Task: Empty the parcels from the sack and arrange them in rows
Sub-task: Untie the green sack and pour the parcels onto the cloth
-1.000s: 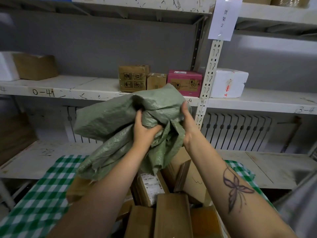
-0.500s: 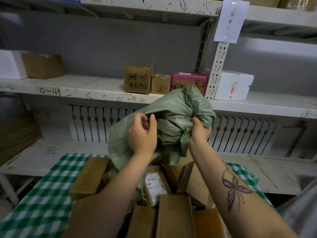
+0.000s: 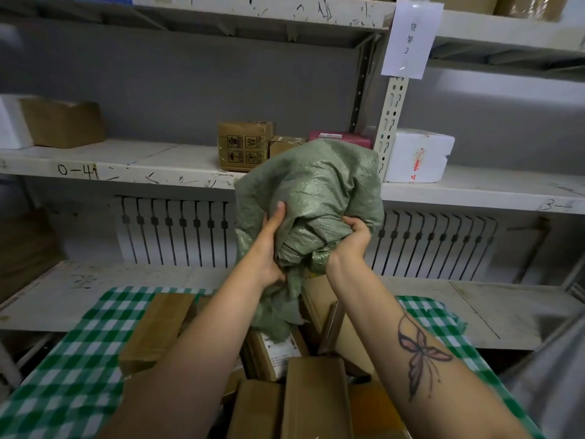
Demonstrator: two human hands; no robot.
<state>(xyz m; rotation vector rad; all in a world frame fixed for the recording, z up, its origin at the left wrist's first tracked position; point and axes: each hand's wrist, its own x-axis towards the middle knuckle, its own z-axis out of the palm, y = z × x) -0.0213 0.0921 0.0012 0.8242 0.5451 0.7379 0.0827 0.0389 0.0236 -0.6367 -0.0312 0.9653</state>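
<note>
Sack (image 3: pixel 316 185) bulges above the grip of left hand (image 3: pixel 273 248) and right hand (image 3: pixel 352 240).

Grey wall (image 3: pixel 190 90), white shelving (image 3: pixel 126 163) (scuffed), radiator (image 3: pixel 174 232)

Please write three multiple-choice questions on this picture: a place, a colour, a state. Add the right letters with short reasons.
1. Where is the white foam box? A floor; B middle shelf, right of the post; C top shelf.
2. Colour of the sack? A red; B blue; C green.
3. What do the left hand and right hand do? A both grip the sack; B both hang free; C both point.
Answers: B, it sits beside the post; C, its weave is green; A, both hands' fingers curl into it.
</note>
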